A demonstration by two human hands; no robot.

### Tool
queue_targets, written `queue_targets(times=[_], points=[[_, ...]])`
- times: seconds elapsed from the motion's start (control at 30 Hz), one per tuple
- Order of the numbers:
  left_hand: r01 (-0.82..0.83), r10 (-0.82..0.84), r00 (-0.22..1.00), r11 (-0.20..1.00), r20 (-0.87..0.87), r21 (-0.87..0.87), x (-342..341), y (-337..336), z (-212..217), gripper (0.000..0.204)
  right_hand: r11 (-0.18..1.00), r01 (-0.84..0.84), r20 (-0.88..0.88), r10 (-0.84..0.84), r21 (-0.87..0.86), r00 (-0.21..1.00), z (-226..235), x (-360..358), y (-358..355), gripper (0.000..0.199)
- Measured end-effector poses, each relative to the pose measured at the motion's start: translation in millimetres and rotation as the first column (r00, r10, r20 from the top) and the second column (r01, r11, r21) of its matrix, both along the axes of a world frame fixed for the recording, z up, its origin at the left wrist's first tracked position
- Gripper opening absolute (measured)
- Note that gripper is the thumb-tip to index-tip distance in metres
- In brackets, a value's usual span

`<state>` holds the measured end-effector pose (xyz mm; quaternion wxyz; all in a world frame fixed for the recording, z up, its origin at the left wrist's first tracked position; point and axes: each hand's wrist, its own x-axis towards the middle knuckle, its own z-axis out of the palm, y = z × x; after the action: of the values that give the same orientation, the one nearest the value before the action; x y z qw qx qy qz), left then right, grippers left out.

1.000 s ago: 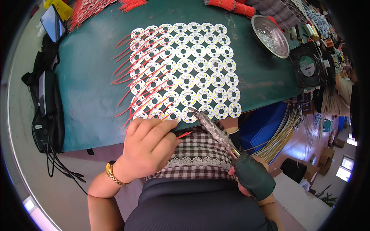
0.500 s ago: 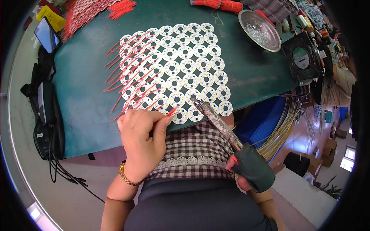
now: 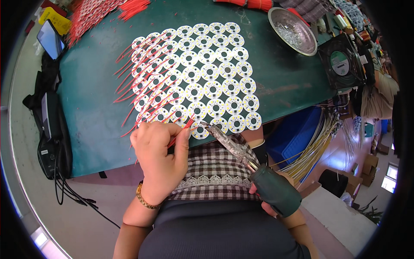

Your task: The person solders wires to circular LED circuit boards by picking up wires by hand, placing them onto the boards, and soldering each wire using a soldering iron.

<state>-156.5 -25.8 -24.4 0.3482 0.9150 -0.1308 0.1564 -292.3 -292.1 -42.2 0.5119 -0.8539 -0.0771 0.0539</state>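
Thin red wires (image 3: 189, 122) are pinched between the thumb and fingers of my left hand (image 3: 157, 149), their ends fanning out over the near edge of the board panel. My right hand (image 3: 270, 209) grips the dark green handle of a soldering iron (image 3: 235, 149), partly hidden behind it. The iron's tip is at a round board in the nearest row, close to the held wire ends; whether it touches cannot be made out. The panel of round white LED boards (image 3: 212, 89) lies flat, with red wires attached along its left columns.
The boards lie on a green-topped table (image 3: 95, 129). Beyond are a metal bowl (image 3: 293, 32) of small clippings, a black fan (image 3: 340, 62) and bundles of red wire (image 3: 134, 8). A phone (image 3: 51, 39) stands at left. A blue bin (image 3: 291, 138) sits below the right edge.
The soldering iron has moved left and slightly nearer, its tip now beside the wire ends. My left hand has barely shifted, while the wires in it point up more and look spread.
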Motion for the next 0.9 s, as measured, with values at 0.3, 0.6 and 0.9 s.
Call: queue_targets(times=[0.3, 0.6, 0.9], points=[[-0.011, 0.01, 1.0, 0.999, 0.017, 0.047, -0.5, -1.0, -4.6, 0.015, 0.999, 0.028, -0.021, -0.027, 0.035, 0.999, 7.5, 4.0, 4.1, 0.035], [-0.009, 0.007, 0.999, 0.997, 0.033, 0.07, 0.4, -2.6, -4.7, 0.015, 0.998, -0.057, 0.062, 0.057, 0.004, 0.996, 2.0, 6.9, 2.0, 0.042], [0.006, -0.008, 1.0, 0.996, 0.023, 0.087, 0.5, -2.0, -1.4, 0.015, 0.945, 0.091, -0.717, -0.298, -0.313, 0.63, 33.5, 10.5, 12.6, 0.026]])
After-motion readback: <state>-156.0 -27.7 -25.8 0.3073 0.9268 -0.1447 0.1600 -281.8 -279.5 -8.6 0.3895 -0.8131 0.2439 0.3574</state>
